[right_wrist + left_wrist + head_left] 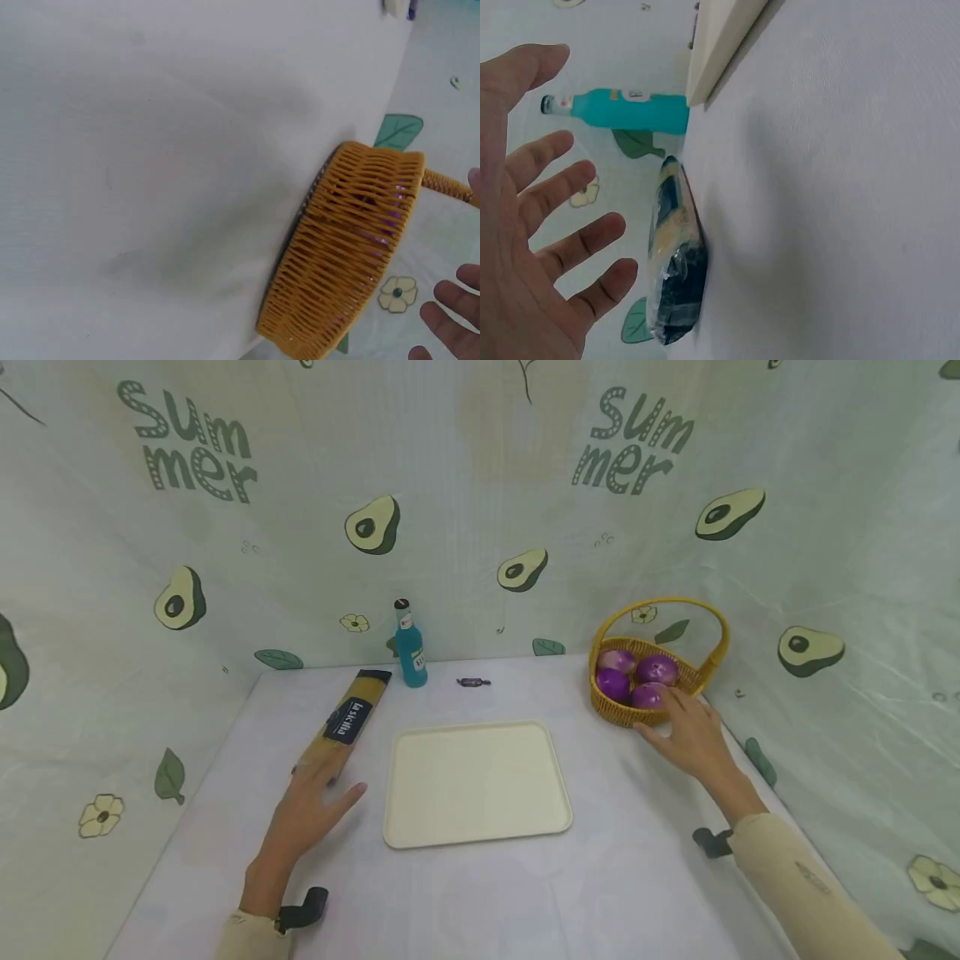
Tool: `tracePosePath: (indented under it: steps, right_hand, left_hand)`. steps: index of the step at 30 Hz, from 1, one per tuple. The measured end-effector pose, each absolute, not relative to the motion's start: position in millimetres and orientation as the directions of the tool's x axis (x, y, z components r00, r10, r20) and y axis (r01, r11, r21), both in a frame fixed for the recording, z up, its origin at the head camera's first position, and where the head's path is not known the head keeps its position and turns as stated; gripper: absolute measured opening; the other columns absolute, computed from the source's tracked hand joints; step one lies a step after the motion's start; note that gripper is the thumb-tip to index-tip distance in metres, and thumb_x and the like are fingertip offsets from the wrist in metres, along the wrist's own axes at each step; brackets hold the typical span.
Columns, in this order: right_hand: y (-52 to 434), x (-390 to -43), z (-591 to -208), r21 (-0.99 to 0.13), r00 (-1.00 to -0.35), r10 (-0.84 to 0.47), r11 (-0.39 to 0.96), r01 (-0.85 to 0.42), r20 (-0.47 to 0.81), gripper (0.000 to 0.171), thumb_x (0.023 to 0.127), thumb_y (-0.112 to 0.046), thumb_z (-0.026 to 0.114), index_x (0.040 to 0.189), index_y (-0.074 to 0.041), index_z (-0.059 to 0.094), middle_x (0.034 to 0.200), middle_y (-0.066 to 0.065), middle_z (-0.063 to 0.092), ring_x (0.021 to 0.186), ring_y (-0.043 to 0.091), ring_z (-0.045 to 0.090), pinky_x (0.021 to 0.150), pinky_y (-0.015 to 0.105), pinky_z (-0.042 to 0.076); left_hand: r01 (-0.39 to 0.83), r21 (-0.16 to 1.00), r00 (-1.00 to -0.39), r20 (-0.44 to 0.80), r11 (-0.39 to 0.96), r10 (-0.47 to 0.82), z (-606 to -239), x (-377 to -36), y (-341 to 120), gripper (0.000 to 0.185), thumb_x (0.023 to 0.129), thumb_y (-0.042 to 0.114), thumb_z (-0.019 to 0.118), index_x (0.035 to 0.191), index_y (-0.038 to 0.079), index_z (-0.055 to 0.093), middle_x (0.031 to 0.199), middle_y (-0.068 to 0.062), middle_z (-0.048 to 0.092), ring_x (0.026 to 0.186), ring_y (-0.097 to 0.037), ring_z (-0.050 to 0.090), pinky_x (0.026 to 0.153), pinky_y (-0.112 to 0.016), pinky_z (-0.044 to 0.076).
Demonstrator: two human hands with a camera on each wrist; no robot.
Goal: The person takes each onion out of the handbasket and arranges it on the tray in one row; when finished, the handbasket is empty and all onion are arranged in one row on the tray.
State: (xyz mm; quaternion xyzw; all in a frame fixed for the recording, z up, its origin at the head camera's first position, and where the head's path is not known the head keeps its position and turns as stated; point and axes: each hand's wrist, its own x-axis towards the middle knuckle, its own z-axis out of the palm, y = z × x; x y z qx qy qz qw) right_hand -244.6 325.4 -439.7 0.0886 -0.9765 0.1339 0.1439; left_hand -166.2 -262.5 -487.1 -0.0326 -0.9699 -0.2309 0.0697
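Note:
In the head view my left hand (303, 814) hovers at the near end of a pasta packet (348, 720), its fingers spread and relaxed. The left wrist view shows that hand apart from the packet (676, 262), holding nothing. My right hand (693, 735) reaches over the near rim of a yellow wicker basket (626, 714) with a tall handle. Several purple onions (657, 670) lie inside it, and the fingertips overlap the nearest one in the head view. In the right wrist view only loosely spread fingers (454, 315) show, beside the basket (341, 255).
A cream tray (480, 785) lies in the middle of the white table (480, 902). Behind it stand a blue bottle (411, 647) and a small wrapped candy (473, 682). A patterned cloth (450, 460) hangs along the table's back and sides.

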Motion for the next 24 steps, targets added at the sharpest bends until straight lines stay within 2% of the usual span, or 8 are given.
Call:
tracePosePath:
  steps: [2,5,9,12,18,24]
  right_hand:
    - [324,-252,-439,-0.248,-0.946,-0.139,0.944,-0.216,0.294,0.079,0.094,-0.046,0.067,0.146,0.007,0.04,0.148,0.034,0.036,0.135,0.05,0.031,0.104,0.072,0.018]
    - [322,-263,-439,-0.262,-0.955,-0.134,0.943,-0.204,0.263,0.078,0.093,-0.044,0.069,0.144,0.009,0.041,0.148,0.034,0.036,0.136,0.049,0.031,0.105,0.072,0.017]
    - [322,-277,-440,-0.261,-0.965,-0.121,0.948,-0.182,0.234,0.079,0.095,-0.045,0.067,0.146,0.009,0.039,0.148,0.034,0.037,0.136,0.05,0.03,0.105,0.072,0.017]
    - [323,-287,-440,-0.264,-0.968,-0.12,0.948,-0.177,0.22,0.08,0.096,-0.047,0.064,0.147,0.008,0.037,0.149,0.034,0.036,0.135,0.053,0.031,0.105,0.072,0.017]
    - [323,-304,-440,-0.274,-0.976,-0.125,0.946,-0.171,0.177,0.083,0.096,-0.05,0.063,0.148,0.008,0.036,0.15,0.034,0.034,0.137,0.052,0.028,0.105,0.072,0.016]
    - [326,-317,-439,-0.24,-0.972,-0.143,0.952,-0.187,0.189,0.079,0.095,-0.046,0.065,0.145,0.008,0.039,0.146,0.034,0.038,0.135,0.049,0.032,0.101,0.07,0.022]
  left_hand:
    - [0.096,0.468,-0.992,0.122,0.879,0.044,-494,-173,-257,0.075,0.094,0.058,0.06,0.157,0.027,0.034,0.158,-0.015,0.036,0.141,-0.045,0.03,0.104,-0.07,0.029]
    - [0.107,0.502,-0.994,0.085,0.858,0.074,-504,-182,-251,0.074,0.094,0.056,0.061,0.157,0.029,0.034,0.159,-0.013,0.035,0.142,-0.044,0.03,0.105,-0.069,0.028]
    - [0.125,0.539,-0.992,0.064,0.833,0.108,-516,-190,-248,0.07,0.093,0.057,0.062,0.154,0.031,0.039,0.153,-0.011,0.045,0.129,-0.037,0.048,0.101,-0.065,0.037]
    - [0.137,0.561,-0.99,0.06,0.816,0.125,-522,-193,-248,0.068,0.093,0.059,0.061,0.153,0.032,0.041,0.15,-0.009,0.049,0.122,-0.032,0.053,0.101,-0.063,0.039]
    - [0.147,0.605,-0.989,0.073,0.782,0.13,-530,-191,-252,0.063,0.094,0.058,0.06,0.15,0.036,0.044,0.152,0.0,0.047,0.129,-0.029,0.049,0.107,-0.06,0.034]
    - [0.192,0.583,-0.981,0.092,0.79,0.17,-536,-190,-251,0.06,0.094,0.055,0.062,0.149,0.037,0.048,0.149,0.008,0.051,0.124,-0.025,0.045,0.103,-0.062,0.036]
